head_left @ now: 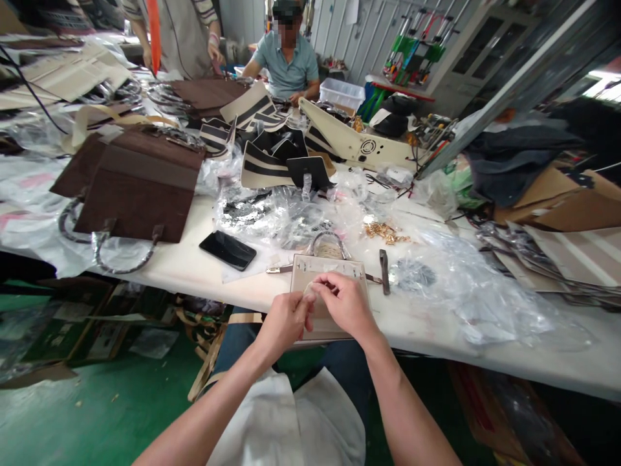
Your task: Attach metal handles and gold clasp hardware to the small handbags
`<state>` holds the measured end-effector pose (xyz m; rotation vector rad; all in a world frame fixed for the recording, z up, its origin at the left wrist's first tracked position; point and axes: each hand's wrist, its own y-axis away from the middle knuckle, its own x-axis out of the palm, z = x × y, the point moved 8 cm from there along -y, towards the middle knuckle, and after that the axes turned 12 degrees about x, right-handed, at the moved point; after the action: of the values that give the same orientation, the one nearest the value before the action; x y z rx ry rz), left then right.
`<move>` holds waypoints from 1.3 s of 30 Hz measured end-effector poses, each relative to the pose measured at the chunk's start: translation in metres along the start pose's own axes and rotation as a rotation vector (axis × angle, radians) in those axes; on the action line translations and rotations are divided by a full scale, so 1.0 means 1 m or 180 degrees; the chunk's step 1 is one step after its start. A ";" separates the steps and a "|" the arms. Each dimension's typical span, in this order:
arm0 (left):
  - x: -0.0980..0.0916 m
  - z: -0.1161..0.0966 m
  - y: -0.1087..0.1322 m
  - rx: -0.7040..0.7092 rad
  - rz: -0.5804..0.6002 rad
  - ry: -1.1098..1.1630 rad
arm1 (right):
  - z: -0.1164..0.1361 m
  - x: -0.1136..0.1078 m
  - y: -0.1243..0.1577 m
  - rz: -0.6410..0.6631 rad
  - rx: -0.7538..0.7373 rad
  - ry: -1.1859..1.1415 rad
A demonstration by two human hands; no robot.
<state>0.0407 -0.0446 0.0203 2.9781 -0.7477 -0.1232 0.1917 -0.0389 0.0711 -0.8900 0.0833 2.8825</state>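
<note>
A beige handbag piece (303, 266) lies over the table's front edge before me, its wrapped handle (323, 237) pointing away and a strap sticking out on each side. Over it my left hand (291, 314) is closed, fingers pinched together. My right hand (342, 301) meets it, thumb and forefinger pinched at the same spot. Something small and pale may be between the fingertips; it is too small to name. To the right of the bag lies a hammer (385, 272). Gold-coloured metal fittings (385, 233) are heaped behind it.
A black phone (228, 250) and dark brown bag pieces (140, 181) lie to the left. Plastic bags (466, 285) cover the table on the right. Striped bag pieces (264, 165) pile up ahead. Across the table a person (288, 65) sits; another person (172, 32) stands at left.
</note>
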 end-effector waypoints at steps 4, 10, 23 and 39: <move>0.004 0.005 -0.003 -0.0056 -0.0221 0.0083 | 0.003 -0.001 -0.015 -0.0227 -0.0227 0.0310; 0.003 0.005 -0.023 0.0035 -0.0386 0.0090 | 0.003 0.011 -0.061 -0.0041 -0.0452 0.0584; 0.015 0.021 -0.025 -0.0359 -0.0489 0.0604 | -0.018 0.021 -0.080 0.0051 -0.0337 0.0729; 0.013 0.030 -0.026 -0.0441 -0.0425 0.0791 | -0.009 0.027 -0.085 0.0051 -0.0353 0.1152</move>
<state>0.0612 -0.0291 -0.0130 2.8371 -0.4909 0.1781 0.1859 0.0474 0.0466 -1.4281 -0.0371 2.7261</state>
